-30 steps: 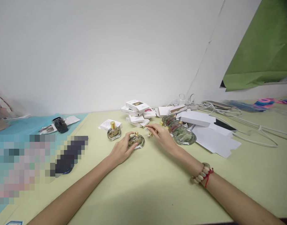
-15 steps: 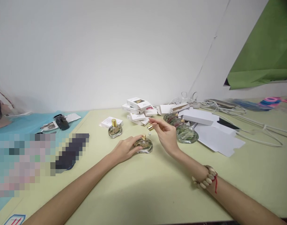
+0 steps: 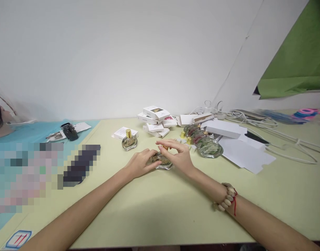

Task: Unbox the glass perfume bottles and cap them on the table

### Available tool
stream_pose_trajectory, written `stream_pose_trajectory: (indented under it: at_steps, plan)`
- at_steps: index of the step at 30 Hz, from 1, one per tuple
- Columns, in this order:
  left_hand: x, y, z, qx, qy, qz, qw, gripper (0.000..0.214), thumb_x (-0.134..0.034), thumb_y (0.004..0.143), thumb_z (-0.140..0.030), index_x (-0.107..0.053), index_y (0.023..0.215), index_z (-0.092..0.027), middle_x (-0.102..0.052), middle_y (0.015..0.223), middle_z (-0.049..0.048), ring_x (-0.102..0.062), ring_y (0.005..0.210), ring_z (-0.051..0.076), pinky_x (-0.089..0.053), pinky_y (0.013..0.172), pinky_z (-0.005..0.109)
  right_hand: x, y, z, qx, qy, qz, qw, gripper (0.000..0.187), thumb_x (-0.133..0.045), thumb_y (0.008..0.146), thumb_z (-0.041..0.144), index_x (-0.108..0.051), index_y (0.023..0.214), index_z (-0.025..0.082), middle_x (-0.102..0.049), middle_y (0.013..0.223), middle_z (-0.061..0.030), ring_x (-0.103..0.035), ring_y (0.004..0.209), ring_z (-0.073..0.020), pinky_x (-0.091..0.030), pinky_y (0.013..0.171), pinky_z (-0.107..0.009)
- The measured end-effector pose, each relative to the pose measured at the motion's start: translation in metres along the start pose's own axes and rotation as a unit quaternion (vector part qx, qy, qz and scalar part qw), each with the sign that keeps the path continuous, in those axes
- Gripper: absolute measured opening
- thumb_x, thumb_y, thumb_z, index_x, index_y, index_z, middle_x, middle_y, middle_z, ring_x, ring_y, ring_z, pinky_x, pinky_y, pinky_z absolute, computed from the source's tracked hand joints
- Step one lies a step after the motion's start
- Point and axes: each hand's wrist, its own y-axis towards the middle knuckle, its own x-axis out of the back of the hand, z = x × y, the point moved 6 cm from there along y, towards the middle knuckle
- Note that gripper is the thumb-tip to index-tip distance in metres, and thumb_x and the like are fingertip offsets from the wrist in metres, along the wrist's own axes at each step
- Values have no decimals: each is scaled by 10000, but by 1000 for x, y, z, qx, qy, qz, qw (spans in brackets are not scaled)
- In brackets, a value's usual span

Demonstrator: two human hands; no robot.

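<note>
A clear glass perfume bottle (image 3: 163, 161) with dark patterned contents stands upright on the table, and my left hand (image 3: 141, 163) is closed around its left side. Over its neck, my right hand (image 3: 178, 153) pinches a gold cap (image 3: 164, 147), mostly hidden by the fingers. Whether the cap is fully seated cannot be seen. To the left stands a second perfume bottle (image 3: 129, 142), topped by its own gold cap (image 3: 128, 133). Right of my hands is a row of similar bottles (image 3: 210, 147), with loose gold caps (image 3: 189, 140) beside them.
Small white boxes (image 3: 156, 120) are piled at the back, near a flat white box (image 3: 125, 132). Unfolded white cartons (image 3: 247, 155) and white cables (image 3: 293, 141) lie on the right. A dark jar (image 3: 69, 131) stands on the blue cloth (image 3: 31, 130) at left.
My right hand has moved left and slightly down, bringing the gold cap from beside the bottle onto its neck. My left hand keeps its hold on the bottle.
</note>
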Motion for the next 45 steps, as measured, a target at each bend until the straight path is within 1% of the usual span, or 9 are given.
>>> stream_pose_trajectory:
  at_steps: [9, 14, 18, 21, 26, 31, 36, 40, 45]
  plan:
    - [1, 0, -1, -2, 17, -18, 1000, 292, -393, 835, -480, -472, 868, -200, -556, 769, -1, -523, 721, 132, -388, 611, 235, -2, -4, 5, 57, -29, 2, 998, 202, -552, 734, 134, -693, 843, 229, -692, 879, -25, -636, 835, -156, -502, 790, -294]
    - [4, -1, -3, -25, 28, -59, 998, 221, -442, 810, -408, -470, 855, -194, -558, 818, 17, -527, 749, 138, -400, 605, 236, -6, -7, 1, 37, -27, 40, 998, 210, -528, 768, 187, -673, 909, 242, -672, 953, -26, -614, 895, -158, -489, 808, -294]
    - [11, -3, -3, -29, 44, -135, 989, 144, -501, 738, -321, -466, 785, -189, -534, 830, 29, -526, 762, 138, -410, 619, 236, -18, -12, -13, -29, -22, 130, 991, 480, -511, 801, 277, -418, 1272, 281, -595, 1116, -31, -570, 969, -158, -458, 858, -331]
    - [18, -6, 2, 13, 54, -194, 979, 176, -526, 707, -342, -434, 718, -191, -508, 780, 17, -515, 706, 129, -396, 583, 235, -16, -12, -23, -62, -20, 125, 990, 614, -520, 796, 330, -256, 1350, 300, -560, 1142, -41, -562, 957, -152, -475, 816, -326]
    - [22, -9, 15, 119, 35, -235, 964, 297, -525, 707, -306, -395, 957, -216, -544, 860, 10, -544, 745, 149, -401, 572, 250, -7, -8, -26, -29, -119, 132, 984, 456, -501, 801, 307, -409, 1247, 287, -546, 1130, -53, -558, 920, -163, -460, 798, -344]
    - [23, -11, 29, 175, 10, -277, 945, 536, -536, 708, -255, -246, 1158, -213, -550, 973, 58, -579, 830, 196, -439, 594, 290, -2, -6, -24, 24, -269, 157, 950, 286, -459, 801, 216, -559, 1067, 241, -570, 1061, -71, -518, 997, -203, -389, 854, -385]
    - [27, -16, 30, 152, 64, -336, 927, 515, -520, 715, -209, -253, 1155, -186, -507, 987, 90, -541, 922, 220, -455, 708, 355, 15, 4, -27, 38, -384, 90, 918, 252, -431, 799, 180, -587, 990, 231, -568, 1063, -79, -498, 1006, -211, -294, 917, -416]
    - [31, -17, 22, 99, 106, -358, 922, 497, -458, 733, -124, -258, 1183, -191, -447, 1135, 130, -443, 1095, 238, -397, 863, 421, 49, 17, -30, 38, -470, 1, 882, 284, -406, 791, 144, -585, 996, 227, -561, 1071, -77, -464, 1029, -219, -215, 949, -443]
    - [32, -13, 15, 109, 161, -303, 933, 486, -431, 767, -104, -329, 1228, -218, -379, 1317, 123, -331, 1224, 270, -329, 929, 459, 106, 28, -38, -16, -499, -135, 856, 249, -394, 772, 148, -615, 869, 209, -579, 968, -67, -479, 936, -218, -321, 745, -339]
